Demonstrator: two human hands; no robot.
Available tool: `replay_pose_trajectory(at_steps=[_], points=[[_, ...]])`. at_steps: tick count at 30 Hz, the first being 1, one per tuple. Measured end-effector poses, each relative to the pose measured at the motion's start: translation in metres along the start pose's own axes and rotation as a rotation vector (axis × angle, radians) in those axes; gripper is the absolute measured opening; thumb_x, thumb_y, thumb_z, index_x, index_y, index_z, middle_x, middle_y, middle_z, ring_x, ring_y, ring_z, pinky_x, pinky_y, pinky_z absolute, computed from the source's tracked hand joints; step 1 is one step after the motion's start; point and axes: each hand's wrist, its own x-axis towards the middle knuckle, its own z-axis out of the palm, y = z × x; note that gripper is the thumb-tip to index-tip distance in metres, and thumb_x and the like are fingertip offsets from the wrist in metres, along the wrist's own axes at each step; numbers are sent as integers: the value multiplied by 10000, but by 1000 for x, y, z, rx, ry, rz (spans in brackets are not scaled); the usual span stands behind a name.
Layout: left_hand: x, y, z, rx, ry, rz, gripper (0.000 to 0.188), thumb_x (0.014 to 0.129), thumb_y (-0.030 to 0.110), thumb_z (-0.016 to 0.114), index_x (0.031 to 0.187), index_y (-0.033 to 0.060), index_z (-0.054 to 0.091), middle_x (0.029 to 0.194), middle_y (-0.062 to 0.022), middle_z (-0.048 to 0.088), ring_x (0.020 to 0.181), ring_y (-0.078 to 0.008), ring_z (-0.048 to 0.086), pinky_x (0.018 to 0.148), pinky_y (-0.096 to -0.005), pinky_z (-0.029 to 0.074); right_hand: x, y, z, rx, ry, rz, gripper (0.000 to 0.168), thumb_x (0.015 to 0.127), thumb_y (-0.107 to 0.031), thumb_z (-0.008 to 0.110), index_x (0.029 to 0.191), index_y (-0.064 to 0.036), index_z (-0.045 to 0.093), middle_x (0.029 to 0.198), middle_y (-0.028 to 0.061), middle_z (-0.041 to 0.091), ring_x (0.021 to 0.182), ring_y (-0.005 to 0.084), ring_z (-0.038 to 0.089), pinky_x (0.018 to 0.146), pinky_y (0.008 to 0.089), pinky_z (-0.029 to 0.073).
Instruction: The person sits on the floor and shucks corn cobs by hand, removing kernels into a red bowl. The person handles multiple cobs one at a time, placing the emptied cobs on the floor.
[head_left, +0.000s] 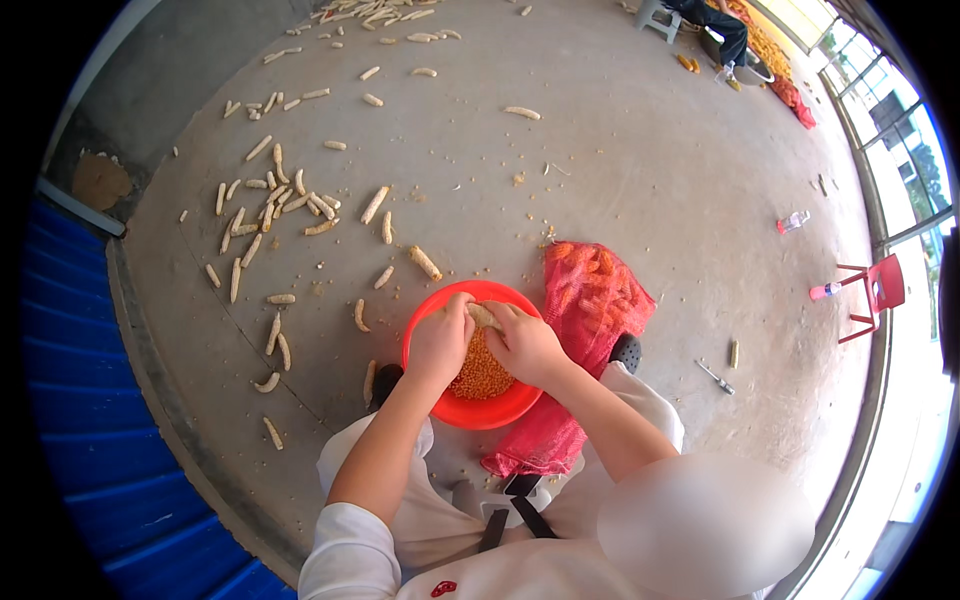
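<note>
Both of my hands grip one pale, mostly bare corn cob (484, 316) above a red plastic basin (480, 416). My left hand (442, 337) is at the cob's left end and my right hand (525, 341) is around its right end. Loose yellow corn kernels (480, 375) lie in the basin below them. Against the basin's right side rests a red mesh sack (589, 300) with orange ears of corn inside; its loose end reaches down between my legs.
Stripped cobs (319, 206) lie scattered over the concrete floor to the left and ahead. A screwdriver (716, 377), a red chair (885, 289) and drink bottles (793, 221) are at the right. Another person's leg (731, 34) shows beside a metal basin at the top right.
</note>
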Motion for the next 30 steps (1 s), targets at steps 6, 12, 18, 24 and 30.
replay_pose_trajectory(at_steps=[6, 12, 18, 24, 30], points=[[-3, -15, 17, 46, 74, 85, 217, 965, 159, 603, 1159, 70, 565, 677, -151, 640, 621, -337, 656, 552, -465, 511, 0, -2, -1, -18, -32, -2, 394, 945, -216, 573, 1282, -12, 548, 1104, 218, 677, 899, 385, 688, 791, 485, 552], [-1, -4, 7, -7, -27, -4, 226, 949, 84, 566, 1174, 60, 578, 776, -173, 670, 745, -375, 668, 653, -495, 510, -1, 4, -3, -33, -33, -21, 385, 940, -214, 576, 1267, -11, 559, 1089, 212, 684, 906, 386, 687, 798, 479, 553], [0, -5, -3, -185, -81, 40, 275, 985, 79, 520, 1258, 76, 550, 895, -202, 680, 843, -411, 664, 702, -514, 508, 1, -9, -23, 18, -77, 83, 376, 916, -195, 593, 1250, -23, 582, 1018, 209, 694, 896, 376, 686, 787, 472, 543], [3, -1, -12, -274, -53, 104, 296, 1020, 82, 488, 1312, 83, 535, 970, -212, 681, 911, -404, 660, 740, -493, 512, 3, 7, -21, 202, 1, 37, 377, 898, -169, 597, 1247, -28, 609, 992, 228, 690, 909, 380, 681, 795, 461, 541], [13, -8, -15, -830, -77, -202, 247, 1048, 125, 505, 1276, 41, 547, 823, -18, 606, 719, -81, 514, 675, -261, 468, 10, 7, -24, 270, 94, 143, 359, 930, -107, 567, 1271, 5, 593, 892, 168, 651, 803, 238, 648, 739, 357, 512]])
